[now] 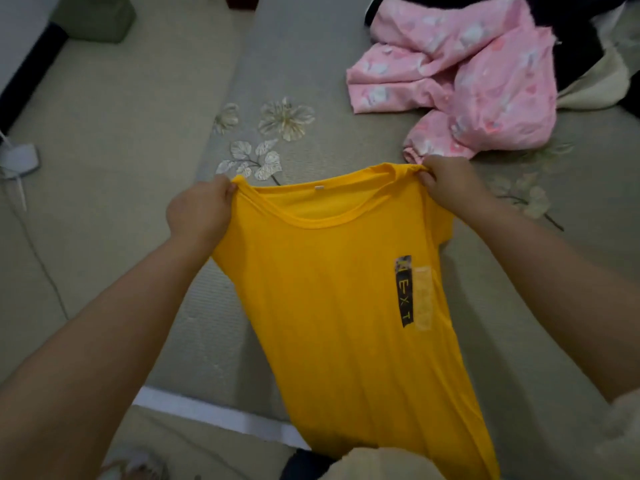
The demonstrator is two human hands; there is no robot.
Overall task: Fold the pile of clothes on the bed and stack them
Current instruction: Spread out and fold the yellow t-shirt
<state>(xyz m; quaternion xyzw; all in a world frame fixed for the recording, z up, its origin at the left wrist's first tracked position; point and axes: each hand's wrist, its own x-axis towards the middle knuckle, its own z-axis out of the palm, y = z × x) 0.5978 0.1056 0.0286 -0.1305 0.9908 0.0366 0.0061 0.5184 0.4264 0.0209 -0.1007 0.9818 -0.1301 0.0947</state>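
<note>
Gripping the yellow T-shirt point(339, 306), both hands — hem cut off.

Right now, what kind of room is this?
Likely a bedroom: a bed with a flower-patterned cover, loose pink clothes piled on it, and the left hand and right hand holding up a yellow T-shirt.

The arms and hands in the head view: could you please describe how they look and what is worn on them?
Both forearms are bare, with no watch, bracelet or glove on the left hand or the right hand. No rings show. A pale cream sleeve edge appears high on the right arm; the left arm shows no sleeve within the picture.
</note>
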